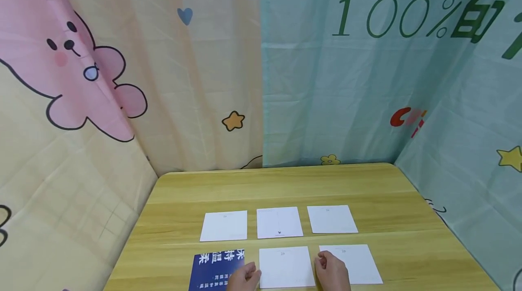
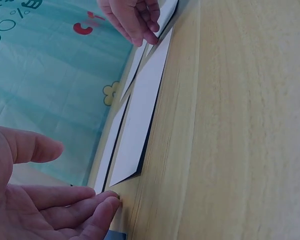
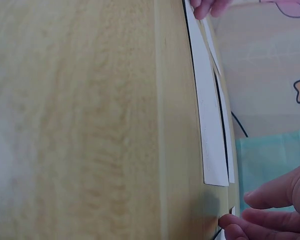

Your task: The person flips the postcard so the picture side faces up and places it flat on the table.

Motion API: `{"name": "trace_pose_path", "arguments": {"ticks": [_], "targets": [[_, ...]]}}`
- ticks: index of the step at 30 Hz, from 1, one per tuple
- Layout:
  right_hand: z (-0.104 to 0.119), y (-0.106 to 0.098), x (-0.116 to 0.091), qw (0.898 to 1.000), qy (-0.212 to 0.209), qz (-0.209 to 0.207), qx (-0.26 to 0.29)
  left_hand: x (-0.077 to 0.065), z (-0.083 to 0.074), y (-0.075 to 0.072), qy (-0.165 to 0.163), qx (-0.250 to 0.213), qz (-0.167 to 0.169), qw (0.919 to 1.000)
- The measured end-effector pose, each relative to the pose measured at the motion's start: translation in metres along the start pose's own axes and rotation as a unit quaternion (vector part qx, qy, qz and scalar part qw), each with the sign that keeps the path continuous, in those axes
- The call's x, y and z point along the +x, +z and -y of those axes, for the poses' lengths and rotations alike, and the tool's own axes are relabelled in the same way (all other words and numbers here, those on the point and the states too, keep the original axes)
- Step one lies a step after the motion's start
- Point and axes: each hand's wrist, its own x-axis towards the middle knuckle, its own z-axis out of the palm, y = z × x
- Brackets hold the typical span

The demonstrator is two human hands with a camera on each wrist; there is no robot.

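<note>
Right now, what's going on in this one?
A person has both hands over a table where six cards lie in two rows of three. Five show white faces; the near-left blue card shows white writing. The left hand and right hand flank the near middle card, and neither visibly grips anything.

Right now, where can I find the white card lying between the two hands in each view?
Head: the white card lies at the bottom, just right of centre.
Left wrist: the white card slants through the middle.
Right wrist: the white card is a narrow strip right of centre.
Shared landmark: the green curtain.
</note>
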Motion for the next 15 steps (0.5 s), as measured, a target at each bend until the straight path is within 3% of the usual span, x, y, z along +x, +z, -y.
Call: {"name": "trace_pose_path", "arguments": {"ticks": [8,15], "targets": [[0.002,0.0011,-0.0001,1.0,0.018,0.003,-0.002,-0.0002,-0.0004,0.0013,0.044,0.001,-0.005,0.999],[0.0018,0.0021,-0.0009,1.0,0.005,-0.012,0.0,0.0018,-0.0064,0.0074,0.014,0.008,-0.007,0.9999]]}}
